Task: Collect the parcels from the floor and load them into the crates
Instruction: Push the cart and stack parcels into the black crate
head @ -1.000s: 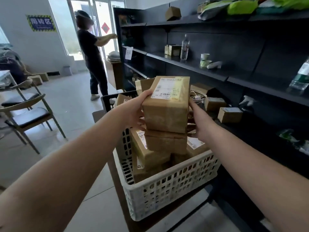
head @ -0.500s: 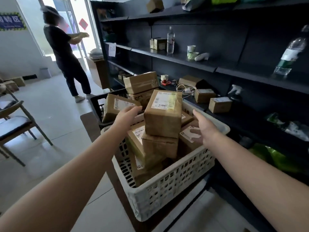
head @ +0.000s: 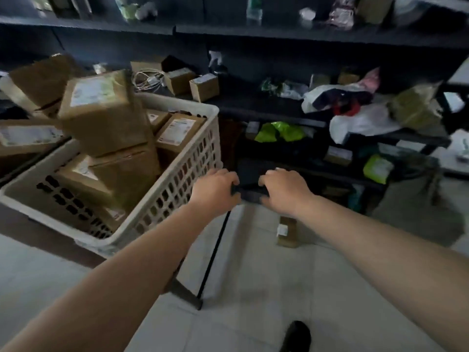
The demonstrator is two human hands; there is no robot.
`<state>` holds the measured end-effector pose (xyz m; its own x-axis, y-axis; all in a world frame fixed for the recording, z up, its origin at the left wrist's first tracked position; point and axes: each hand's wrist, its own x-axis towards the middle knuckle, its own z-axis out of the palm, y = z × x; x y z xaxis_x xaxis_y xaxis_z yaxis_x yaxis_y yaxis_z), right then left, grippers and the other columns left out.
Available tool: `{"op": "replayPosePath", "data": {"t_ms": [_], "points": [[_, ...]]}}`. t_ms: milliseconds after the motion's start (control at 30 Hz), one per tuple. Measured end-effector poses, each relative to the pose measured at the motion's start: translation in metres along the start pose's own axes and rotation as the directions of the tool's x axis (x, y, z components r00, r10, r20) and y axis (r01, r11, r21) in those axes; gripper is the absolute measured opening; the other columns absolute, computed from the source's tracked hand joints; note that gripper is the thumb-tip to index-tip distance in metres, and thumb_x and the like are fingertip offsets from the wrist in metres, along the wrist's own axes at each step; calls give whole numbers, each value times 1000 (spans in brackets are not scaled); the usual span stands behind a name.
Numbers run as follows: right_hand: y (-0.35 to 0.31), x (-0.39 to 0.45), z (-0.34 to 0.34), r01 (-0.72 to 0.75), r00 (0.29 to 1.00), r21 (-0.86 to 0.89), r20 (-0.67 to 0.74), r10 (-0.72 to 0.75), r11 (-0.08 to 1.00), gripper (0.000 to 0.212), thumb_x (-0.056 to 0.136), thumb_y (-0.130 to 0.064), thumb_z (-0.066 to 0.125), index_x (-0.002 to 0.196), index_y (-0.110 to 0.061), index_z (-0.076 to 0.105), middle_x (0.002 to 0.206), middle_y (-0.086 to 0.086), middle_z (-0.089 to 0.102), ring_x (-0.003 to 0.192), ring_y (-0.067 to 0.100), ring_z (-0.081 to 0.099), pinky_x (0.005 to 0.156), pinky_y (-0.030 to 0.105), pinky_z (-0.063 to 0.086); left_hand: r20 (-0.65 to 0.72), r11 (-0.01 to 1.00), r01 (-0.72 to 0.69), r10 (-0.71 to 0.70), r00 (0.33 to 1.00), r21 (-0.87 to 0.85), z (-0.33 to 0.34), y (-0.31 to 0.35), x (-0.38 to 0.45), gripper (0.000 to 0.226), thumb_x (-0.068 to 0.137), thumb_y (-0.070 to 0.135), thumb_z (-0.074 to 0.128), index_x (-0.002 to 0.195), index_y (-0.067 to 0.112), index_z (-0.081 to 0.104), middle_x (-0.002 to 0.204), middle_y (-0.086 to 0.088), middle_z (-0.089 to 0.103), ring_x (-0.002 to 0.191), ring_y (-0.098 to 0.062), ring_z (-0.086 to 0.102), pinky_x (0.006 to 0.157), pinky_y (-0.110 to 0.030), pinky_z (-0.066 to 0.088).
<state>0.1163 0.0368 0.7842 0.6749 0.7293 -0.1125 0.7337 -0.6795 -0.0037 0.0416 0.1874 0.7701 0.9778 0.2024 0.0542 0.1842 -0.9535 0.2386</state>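
A white slotted crate (head: 177, 184) sits on a low cart at the left, piled with several brown cardboard parcels. The topmost parcel (head: 104, 113) carries a white label. My left hand (head: 215, 193) and my right hand (head: 283, 193) are side by side, both closed around the cart's black handle bar (head: 250, 193), just right of the crate. One small brown parcel (head: 286, 231) lies on the pale floor below my right hand, in front of the shelving.
Dark shelving (head: 279, 102) fills the far side, with small boxes (head: 204, 87), white bags (head: 360, 123) and green packets (head: 281, 132). A second crate with parcels (head: 28, 137) stands behind the white one. A black shoe (head: 295, 336) shows at the bottom.
Both hands let go of the labelled parcel, left it on top of the pile, and dropped to grip the cart handle. The view swung right and down toward the floor.
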Motion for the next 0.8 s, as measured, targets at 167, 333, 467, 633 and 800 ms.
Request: {"op": "replayPosePath", "data": {"t_ms": [167, 333, 467, 633, 800], "points": [[84, -17, 38, -115, 993, -5, 24, 116, 993, 27, 88, -25, 50, 113, -17, 60, 111, 3, 59, 102, 26, 55, 69, 33, 38, 121, 993, -117, 119, 986, -16, 47, 61, 51, 31, 88, 31, 54, 117, 21, 56, 114, 0, 59, 112, -23, 50, 89, -35, 43], [176, -4, 81, -158, 985, 47, 73, 154, 986, 31, 88, -23, 50, 117, -18, 58, 113, 2, 58, 104, 24, 53, 73, 34, 37, 218, 997, -74, 75, 973, -13, 102, 107, 119, 32, 89, 32, 52, 119, 23, 55, 120, 1, 56, 115, -22, 48, 90, -34, 41], [250, 37, 126, -144, 983, 52, 123, 137, 988, 29, 89, -32, 50, 113, -21, 60, 107, -1, 58, 102, 21, 53, 73, 33, 34, 269, 1000, -29, 26, 963, 6, 168, 120, 183, 31, 90, 33, 50, 118, 23, 55, 120, 3, 57, 113, -19, 50, 91, -31, 40], [319, 121, 223, -238, 934, 102, 298, 199, 966, 32, 93, -32, 46, 123, -21, 52, 121, 1, 54, 112, 22, 51, 87, 33, 41, 397, 1000, 8, 3, 918, -27, 295, 110, 282, 31, 90, 30, 51, 119, 21, 56, 122, 1, 58, 112, -19, 52, 94, -31, 41], [342, 187, 408, -548, 768, 280, 542, 341, 788, 25, 91, -27, 50, 110, -14, 60, 109, 2, 61, 101, 20, 58, 82, 30, 49, 510, 981, 176, -111, 853, -81, 487, 73, 339, 29, 90, 31, 51, 117, 23, 55, 122, 1, 57, 109, -20, 54, 89, -32, 45]]}}
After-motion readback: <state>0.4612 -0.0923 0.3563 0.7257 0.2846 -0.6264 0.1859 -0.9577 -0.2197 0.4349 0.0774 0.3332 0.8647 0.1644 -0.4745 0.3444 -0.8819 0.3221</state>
